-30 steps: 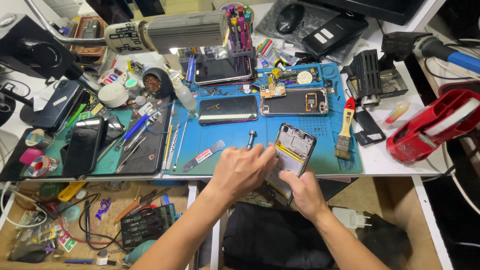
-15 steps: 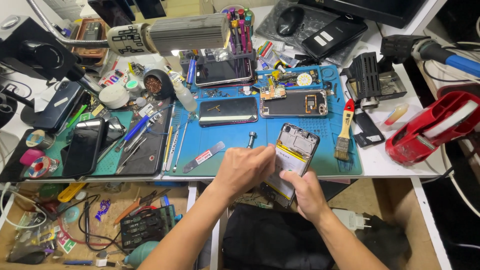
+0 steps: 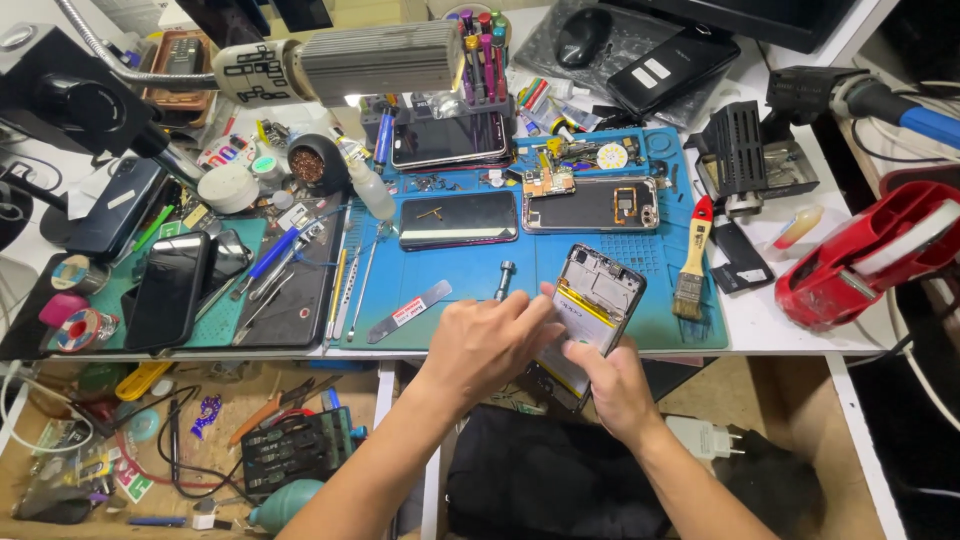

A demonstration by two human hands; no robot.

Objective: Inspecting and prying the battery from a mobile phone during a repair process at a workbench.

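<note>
**Blue mat, opened phone in both hands**

Both hands grip the opened phone (image 3: 590, 310) at the front edge of the blue mat (image 3: 690, 320). The left hand (image 3: 490, 340) presses curled fingers on its lower left side; the right hand (image 3: 615, 385) pinches its bottom end from below. A metal pry tool (image 3: 410, 310) lies just left; a red-handled brush (image 3: 692, 262) lies near the mat's right edge.

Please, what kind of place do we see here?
Most likely a phone repair workbench. An opened phone with a yellow battery lies under both hands on a blue work mat, and a rack of colourful screwdrivers stands behind.
</note>
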